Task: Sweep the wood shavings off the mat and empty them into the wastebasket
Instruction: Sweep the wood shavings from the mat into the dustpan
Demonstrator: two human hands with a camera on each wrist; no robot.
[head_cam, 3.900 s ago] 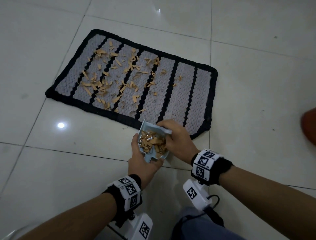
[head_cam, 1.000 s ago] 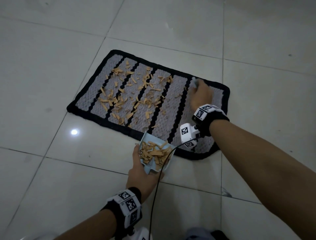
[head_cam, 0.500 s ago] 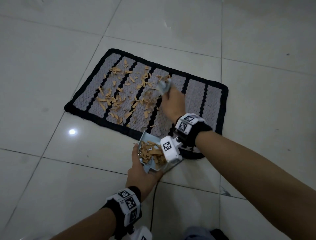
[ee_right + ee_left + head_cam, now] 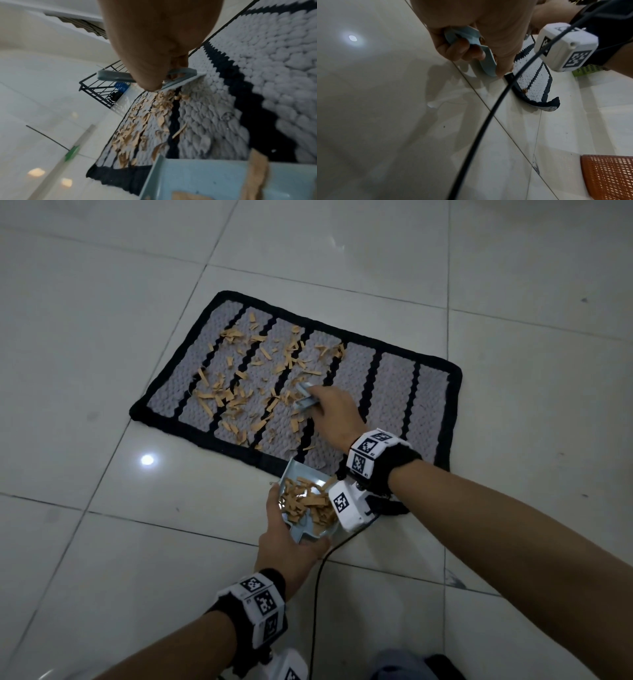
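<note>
Now right hand (image 4: 334, 410) gripping brush (image 4: 306, 398) amid mat (image 4: 397, 392) shavings (image 4: 239, 392), left hand (image 4: 287, 546) clasping loaded dustpan (image 4: 303, 505) beside it.

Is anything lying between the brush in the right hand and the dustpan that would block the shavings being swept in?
Nothing visible does. Between the brush and the dustpan lie only the mat with loose shavings and its black border.
</note>
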